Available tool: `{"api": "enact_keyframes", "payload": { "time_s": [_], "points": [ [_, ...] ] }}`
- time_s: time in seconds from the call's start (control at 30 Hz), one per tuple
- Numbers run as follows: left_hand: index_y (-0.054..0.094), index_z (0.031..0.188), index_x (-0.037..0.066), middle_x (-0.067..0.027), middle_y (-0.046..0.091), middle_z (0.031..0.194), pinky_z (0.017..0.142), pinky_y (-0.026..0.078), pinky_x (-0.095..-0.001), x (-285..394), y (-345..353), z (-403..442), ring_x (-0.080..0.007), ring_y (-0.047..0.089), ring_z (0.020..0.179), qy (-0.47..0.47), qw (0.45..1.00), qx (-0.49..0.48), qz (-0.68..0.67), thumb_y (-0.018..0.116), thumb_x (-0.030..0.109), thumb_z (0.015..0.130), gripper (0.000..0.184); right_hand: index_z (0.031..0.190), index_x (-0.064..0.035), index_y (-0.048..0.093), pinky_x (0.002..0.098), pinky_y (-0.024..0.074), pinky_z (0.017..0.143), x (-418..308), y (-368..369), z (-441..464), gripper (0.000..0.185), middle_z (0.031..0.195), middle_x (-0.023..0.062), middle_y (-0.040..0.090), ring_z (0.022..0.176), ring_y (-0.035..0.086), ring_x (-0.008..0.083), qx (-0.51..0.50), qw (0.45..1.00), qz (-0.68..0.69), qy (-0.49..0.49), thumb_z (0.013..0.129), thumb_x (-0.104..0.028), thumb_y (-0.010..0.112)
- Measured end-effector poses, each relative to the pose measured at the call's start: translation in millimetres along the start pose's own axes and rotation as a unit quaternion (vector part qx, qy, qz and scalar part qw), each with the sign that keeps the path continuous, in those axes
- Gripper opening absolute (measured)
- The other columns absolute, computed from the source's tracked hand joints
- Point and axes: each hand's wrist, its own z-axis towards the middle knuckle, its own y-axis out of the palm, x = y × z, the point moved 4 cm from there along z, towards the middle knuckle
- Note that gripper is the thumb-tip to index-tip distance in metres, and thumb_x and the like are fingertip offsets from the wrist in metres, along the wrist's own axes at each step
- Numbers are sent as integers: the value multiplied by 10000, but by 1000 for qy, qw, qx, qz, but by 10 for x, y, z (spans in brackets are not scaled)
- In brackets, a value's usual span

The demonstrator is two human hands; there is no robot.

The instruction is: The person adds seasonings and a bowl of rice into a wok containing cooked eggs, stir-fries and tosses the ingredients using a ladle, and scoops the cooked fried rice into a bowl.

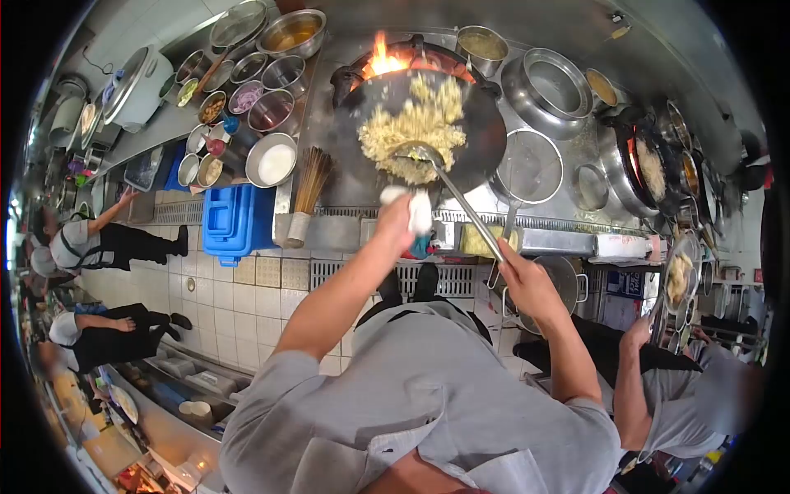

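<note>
My left hand (395, 224) is closed round a folded white cloth (420, 212) at the near rim of a dark wok (481, 136); any handle under the cloth is hidden. Pale yellow food (383, 140), looking like fried rice, is blurred in the wok, part of it thrown up toward the far side. My right hand (527, 284) grips the long handle of a metal ladle (420, 155). Its bowl sits among the food near the wok's middle. Flames (383, 62) rise behind the wok's far rim.
Left of the stove stand several metal bowls of ingredients, one with white contents (276, 163), and a bamboo brush (311, 185). A wire strainer (531, 167) lies to the right. A co-worker (666, 403) holds a pan of food at far right; two people (90, 329) stand at left.
</note>
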Motion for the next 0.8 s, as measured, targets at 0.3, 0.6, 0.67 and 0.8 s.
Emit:
{"api": "enact_keyframes", "payload": {
  "time_s": [0.3,0.6,0.67,0.8],
  "points": [
    [522,1263,49,-130,657,1114,792,611,-433,-584,-505,-997,-265,698,961,35,996,77,-13,541,81,950,315,1497,-118,407,521,493,689,-54,258,471,515,840,302,641,775,642,459,109,993,5,-40,1004,-186,540],
    [629,1040,54,-78,686,861,613,568,-378,-130,-125,423,-214,684,718,84,996,-20,10,553,209,969,187,1386,-63,534,502,500,705,112,266,443,427,858,287,658,794,643,475,73,995,-64,-12,981,-190,574],
    [611,1115,49,-93,695,949,672,591,-397,-489,-603,331,-223,699,796,90,994,1,56,550,174,963,207,1350,-38,555,505,501,700,212,354,802,407,853,284,661,777,644,474,130,988,-56,-53,972,-185,588],
    [565,1197,72,-114,671,1069,781,598,-414,-479,-370,-648,-250,693,923,85,996,32,-6,508,113,979,229,1337,-52,566,518,508,678,69,-503,309,402,852,254,681,748,665,435,185,971,-141,-57,956,-172,606]
  ]
}}
